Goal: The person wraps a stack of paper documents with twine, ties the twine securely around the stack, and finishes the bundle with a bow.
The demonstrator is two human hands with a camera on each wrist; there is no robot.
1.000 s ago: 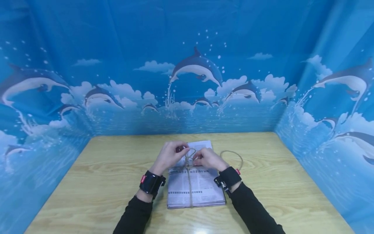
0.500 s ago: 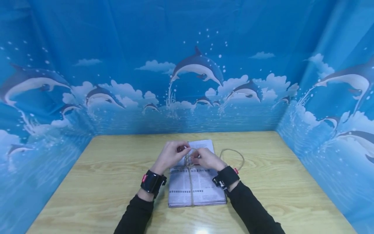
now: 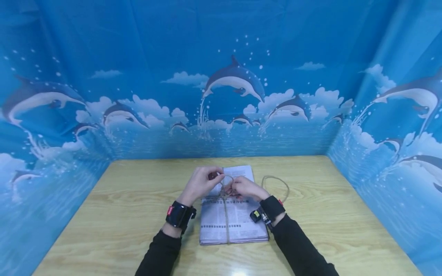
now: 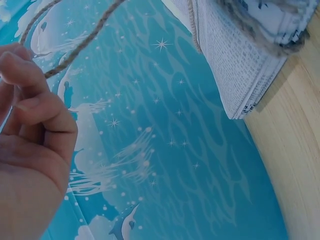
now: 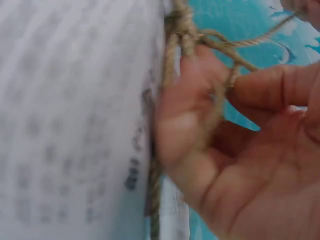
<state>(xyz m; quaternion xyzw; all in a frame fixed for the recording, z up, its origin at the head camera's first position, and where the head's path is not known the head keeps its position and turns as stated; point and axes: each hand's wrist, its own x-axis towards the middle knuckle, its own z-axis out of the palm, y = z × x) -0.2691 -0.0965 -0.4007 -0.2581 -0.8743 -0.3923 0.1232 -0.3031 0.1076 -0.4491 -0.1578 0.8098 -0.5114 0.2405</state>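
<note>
A stack of folded newspapers lies on the table, bound crosswise with brown twine. My left hand is over the stack's far left part and pinches a strand that arcs up from the knot. That strand curves beside the curled fingers in the left wrist view. Close to the knot, my right hand has twine running across its fingers, thumb against a strand. Its fingertips are blurred and lie near the paper. In the head view the right hand is right of the knot.
A loose length of twine loops onto the wooden table right of the stack. A blue dolphin-print backdrop encloses the back and both sides. Black bands with cameras sit on both wrists.
The right hand's fingers have shifted from the top of the twine loop down beside the knot, and the wrist has turned slightly. The left hand keeps its pinch and stays nearly in place.
</note>
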